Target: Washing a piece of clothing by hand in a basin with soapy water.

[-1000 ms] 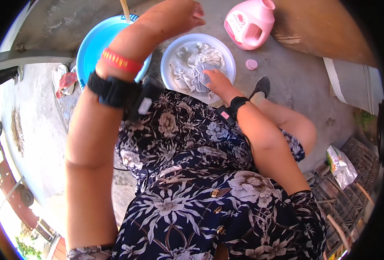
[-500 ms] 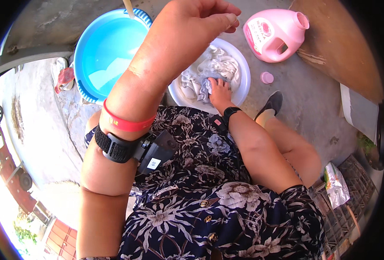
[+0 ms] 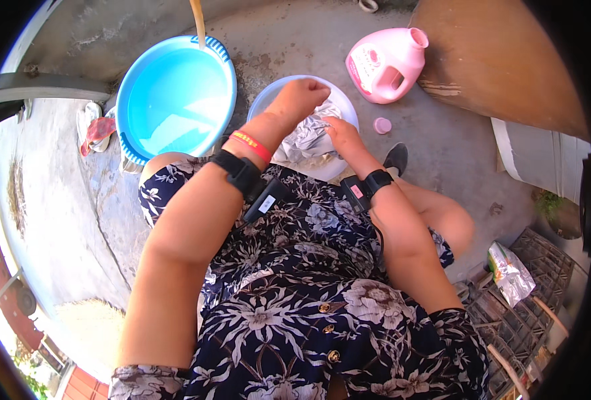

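In front of me a pale white basin [image 3: 353, 113] holds wet white and grey clothes [image 3: 312, 139]. My left hand [image 3: 301, 98] hangs over the basin's far part with its fingers curled in; anything inside them is hidden. At the basin's right side my right hand [image 3: 343, 138] is closed on a bunched piece of the grey-white cloth, thumb toward the left hand. Each forearm wears a black strap with a small box, and a red band circles my left wrist.
A large blue tub [image 3: 121, 100] of water stands left of the basin, with a tan hose [image 3: 198, 25] at its far rim. To the right are a pink detergent jug [image 3: 383, 65] and a pink cap [image 3: 382, 125]. A silver packet [image 3: 511, 273] lies on a dark crate [image 3: 539, 267].
My left hand has come down from high in front of the view to just above the basin. My right hand has lifted some of the cloth. The view has shifted a little.
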Demonstrator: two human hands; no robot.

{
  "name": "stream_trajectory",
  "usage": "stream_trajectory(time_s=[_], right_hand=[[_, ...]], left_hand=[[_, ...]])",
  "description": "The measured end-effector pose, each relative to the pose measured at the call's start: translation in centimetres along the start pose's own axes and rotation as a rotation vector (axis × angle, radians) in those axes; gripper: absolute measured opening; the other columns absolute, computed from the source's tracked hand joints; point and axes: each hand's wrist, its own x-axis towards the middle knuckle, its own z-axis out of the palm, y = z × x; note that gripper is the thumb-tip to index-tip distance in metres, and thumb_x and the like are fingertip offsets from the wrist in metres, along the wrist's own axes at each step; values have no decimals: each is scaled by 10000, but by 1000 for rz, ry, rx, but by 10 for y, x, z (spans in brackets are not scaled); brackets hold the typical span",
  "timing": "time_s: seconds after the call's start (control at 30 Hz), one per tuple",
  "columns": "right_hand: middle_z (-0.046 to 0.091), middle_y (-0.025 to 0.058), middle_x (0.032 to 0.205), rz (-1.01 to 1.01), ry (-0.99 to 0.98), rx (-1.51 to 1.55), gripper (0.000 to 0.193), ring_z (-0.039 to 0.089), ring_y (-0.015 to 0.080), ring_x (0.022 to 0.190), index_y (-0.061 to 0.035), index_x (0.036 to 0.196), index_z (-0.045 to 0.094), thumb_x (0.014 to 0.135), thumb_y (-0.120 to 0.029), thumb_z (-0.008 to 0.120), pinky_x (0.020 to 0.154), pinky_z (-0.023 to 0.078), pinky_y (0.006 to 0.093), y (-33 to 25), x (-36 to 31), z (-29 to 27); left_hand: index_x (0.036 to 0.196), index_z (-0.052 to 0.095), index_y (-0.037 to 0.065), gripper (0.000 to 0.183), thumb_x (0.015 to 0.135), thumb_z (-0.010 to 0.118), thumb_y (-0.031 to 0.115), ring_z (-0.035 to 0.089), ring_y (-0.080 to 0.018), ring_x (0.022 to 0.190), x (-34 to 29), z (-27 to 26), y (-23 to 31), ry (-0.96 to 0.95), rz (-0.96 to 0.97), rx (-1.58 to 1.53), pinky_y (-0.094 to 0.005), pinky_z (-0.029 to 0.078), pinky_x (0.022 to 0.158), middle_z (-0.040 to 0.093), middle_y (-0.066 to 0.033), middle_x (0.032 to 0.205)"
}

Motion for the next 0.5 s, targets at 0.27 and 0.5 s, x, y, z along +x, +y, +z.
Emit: stream_trajectory(time_s=[0.27, 0.5], right_hand=[[610, 206, 993, -155, 212, 97, 263, 587, 357, 938, -78, 1045, 606, 795, -14, 556, 815, 463, 379, -89, -13, -66], [609, 156, 1008, -94, 386, 237, 249, 582, 281, 966, -7, 1026, 588, 778, -2, 559, 855, 446, 352, -103, -31, -57]], left_hand=[[1407, 277, 172, 664, 880, 437, 543, 286, -317, 1294, -23, 45, -75, 218, -397, -764, -598, 276, 959, 221, -93, 1464], [1406, 231, 214, 714, 861, 309, 669, 210, -414, 1312, -38, 59, -83, 48, -455, -1168, -736, 211, 920, 188, -127, 1453]])
